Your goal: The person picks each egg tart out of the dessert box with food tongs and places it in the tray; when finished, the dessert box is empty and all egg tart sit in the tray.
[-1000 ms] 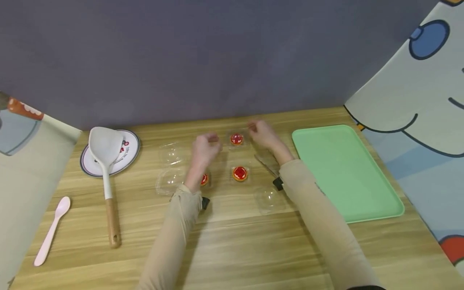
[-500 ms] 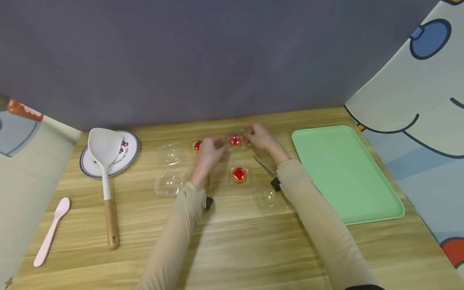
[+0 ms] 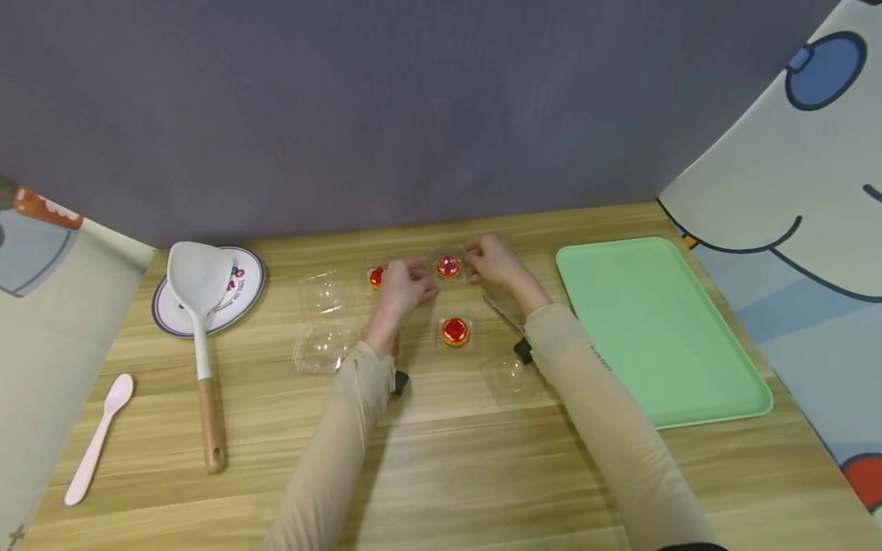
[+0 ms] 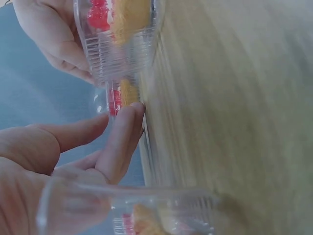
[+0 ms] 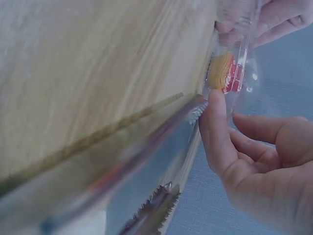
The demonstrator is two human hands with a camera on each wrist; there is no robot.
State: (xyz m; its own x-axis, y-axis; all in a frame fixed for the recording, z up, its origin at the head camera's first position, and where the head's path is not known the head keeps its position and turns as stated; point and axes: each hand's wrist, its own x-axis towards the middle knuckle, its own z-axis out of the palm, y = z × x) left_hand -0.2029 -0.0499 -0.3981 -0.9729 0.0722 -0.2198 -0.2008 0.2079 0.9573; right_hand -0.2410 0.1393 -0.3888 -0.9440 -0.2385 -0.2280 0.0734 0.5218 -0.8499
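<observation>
A small tart with red topping sits in a clear plastic box near the table's back edge. My left hand is at the box's left side, thumb and forefinger pinching its edge in the left wrist view. My right hand pinches the opposite side, with its forefinger low and its thumb above. A domed clear lid rises over this tart in the right wrist view. Another boxed tart is partly behind my left hand, and a further boxed tart stands nearer. My left forearm hides what lies under it.
Clear plastic domes lie left, another dome right. A black-handled serrated knife lies beside my right wrist; a second black handle shows under my left. A green tray, white spatula, plate and pink spoon surround.
My left hand has moved right to the back box, uncovering the back-left tart. My right hand has come in slightly from the right. Both hands are nearly still since half a second ago.
</observation>
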